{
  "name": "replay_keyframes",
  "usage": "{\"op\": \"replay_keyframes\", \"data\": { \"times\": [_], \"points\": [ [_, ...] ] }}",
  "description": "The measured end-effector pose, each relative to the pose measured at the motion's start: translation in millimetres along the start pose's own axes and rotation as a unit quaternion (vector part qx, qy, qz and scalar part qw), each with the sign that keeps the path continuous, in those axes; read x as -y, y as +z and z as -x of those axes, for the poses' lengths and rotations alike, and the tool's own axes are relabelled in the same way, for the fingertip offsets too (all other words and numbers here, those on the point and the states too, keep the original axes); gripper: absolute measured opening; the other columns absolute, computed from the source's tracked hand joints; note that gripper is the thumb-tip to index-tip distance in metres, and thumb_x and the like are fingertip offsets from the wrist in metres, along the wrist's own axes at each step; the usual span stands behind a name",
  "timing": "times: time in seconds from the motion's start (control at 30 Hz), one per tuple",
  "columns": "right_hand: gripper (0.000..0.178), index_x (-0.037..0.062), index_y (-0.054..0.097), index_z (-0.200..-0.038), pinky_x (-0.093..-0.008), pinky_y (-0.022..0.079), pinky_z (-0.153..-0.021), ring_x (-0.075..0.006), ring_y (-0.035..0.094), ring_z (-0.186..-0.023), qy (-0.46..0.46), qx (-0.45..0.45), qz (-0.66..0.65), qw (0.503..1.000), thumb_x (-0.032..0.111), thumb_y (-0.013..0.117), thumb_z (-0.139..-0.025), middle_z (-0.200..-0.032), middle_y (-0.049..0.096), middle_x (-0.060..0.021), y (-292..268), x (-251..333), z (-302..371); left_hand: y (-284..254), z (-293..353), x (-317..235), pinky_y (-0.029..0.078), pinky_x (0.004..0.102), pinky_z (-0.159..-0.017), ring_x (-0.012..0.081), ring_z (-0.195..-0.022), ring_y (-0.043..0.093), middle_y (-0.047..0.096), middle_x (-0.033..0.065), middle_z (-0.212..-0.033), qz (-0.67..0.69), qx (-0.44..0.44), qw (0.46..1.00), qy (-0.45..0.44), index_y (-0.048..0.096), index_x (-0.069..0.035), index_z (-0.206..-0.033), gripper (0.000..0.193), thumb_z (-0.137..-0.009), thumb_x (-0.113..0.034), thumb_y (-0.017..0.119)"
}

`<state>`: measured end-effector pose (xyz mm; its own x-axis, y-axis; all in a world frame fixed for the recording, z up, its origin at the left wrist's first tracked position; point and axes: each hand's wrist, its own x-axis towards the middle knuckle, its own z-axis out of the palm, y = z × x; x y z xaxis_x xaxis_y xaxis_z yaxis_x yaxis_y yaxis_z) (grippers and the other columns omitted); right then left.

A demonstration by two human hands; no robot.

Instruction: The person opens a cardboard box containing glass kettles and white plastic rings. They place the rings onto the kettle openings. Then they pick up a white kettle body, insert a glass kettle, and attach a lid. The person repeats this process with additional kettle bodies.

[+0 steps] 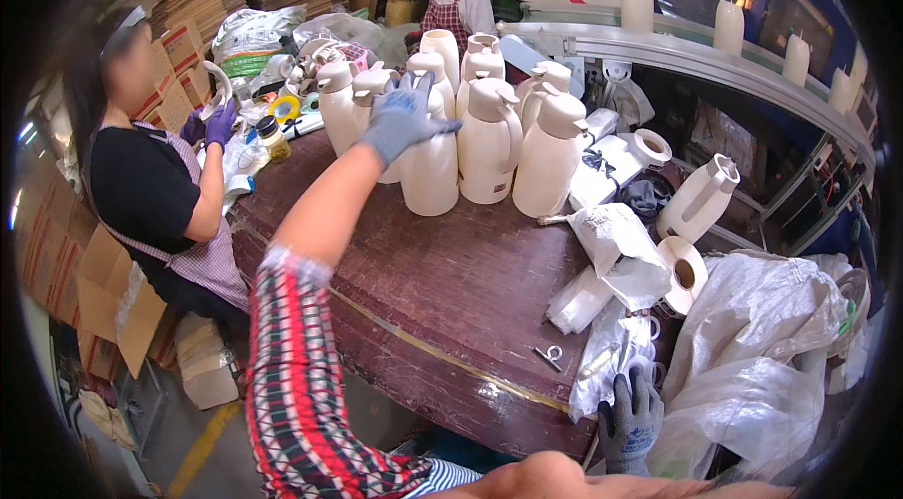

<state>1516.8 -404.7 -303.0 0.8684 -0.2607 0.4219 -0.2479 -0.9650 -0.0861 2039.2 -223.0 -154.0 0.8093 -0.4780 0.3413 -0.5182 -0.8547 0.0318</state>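
Reaching jugs (pixel 489 142), left hand (pixel 403 115) (inside table edge (pixel 442 355))

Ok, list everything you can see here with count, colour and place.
jugs: about ten, cream, clustered on table
separate jug: one, cream, table's right side
rail jugs: several, cream, upper right
clear packet: one, transparent, table's near right
table: one, maroon, centre
roll with brown core: one, white, right
plastic bags: several, whitish, right
tape roll: one, yellow, table's left
jar: one, yellowish, left
cardboard boxes: several, brown, left
co-workers: two, black top left, checked apron back
left hand: one, grey glove, over jugs
right hand: one, grey glove, by packet
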Motion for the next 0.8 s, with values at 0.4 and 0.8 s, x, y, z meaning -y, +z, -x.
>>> {"op": "replay_keyframes", "data": {
  "times": [0.4, 0.8],
  "points": [
    [0.054, 0.0027, 0.056, -0.139, -0.0435, 0.044, -0.111, -0.0312, 0.055, -0.13, 0.345, 0.047, -0.474, 0.809, 0.023, 0.071, -0.091, -0.141, 0.057, -0.0139, 6, 130, 150, 3, 217, 58, 0.046, 0.0414, -0.109, 0.0319, -0.13, 0.055, 0.05, 0.0169, -0.144, 0.517, -0.11, 0.832, 0.169, 0.049, -0.01, -0.148, 0.082, -0.079, -0.037, 0.086],
    [0.049, -0.0037, 0.063, -0.129, -0.0311, 0.051, -0.091, -0.0154, 0.064, -0.102, 0.397, 0.055, -0.591, 0.699, 0.026, 0.074, -0.092, -0.114, 0.07, -0.0077, -68, 190, 227, 33, 470, 25, 0.047, 0.0344, -0.103, 0.019, -0.115, 0.061, 0.066, 0.0096, -0.123, 0.668, 0.372, 0.644, 0.018, 0.057, -0.001, -0.136, 0.049, -0.094, -0.02, 0.072]
  ]
}}
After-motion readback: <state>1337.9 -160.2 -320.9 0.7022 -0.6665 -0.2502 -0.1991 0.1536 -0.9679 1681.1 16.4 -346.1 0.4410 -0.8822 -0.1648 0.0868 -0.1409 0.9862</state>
